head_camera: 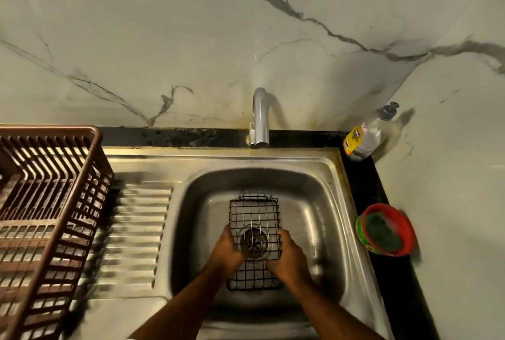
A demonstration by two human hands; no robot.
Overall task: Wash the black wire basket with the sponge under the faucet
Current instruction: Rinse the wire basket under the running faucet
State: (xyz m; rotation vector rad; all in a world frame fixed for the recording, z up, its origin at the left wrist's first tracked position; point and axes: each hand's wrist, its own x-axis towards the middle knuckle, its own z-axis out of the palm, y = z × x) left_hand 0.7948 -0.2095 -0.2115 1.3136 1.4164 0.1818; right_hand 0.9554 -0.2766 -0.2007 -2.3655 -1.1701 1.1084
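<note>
Both hands, left [228, 248] and right [287, 253], grip the basket [254, 214] over the sink [322, 203] drain; scrubbing not begun, sponge [381, 231] right of sink needs fetching.

The scene was dim and yellowish, lit from above. The faucet [259, 118] threw a soft shadow rightward on the marble wall [191, 52]. Motion blur smeared the brown dish rack [49, 203] and red bowl [385, 230]; wide-angle distortion bent the edges.
</note>
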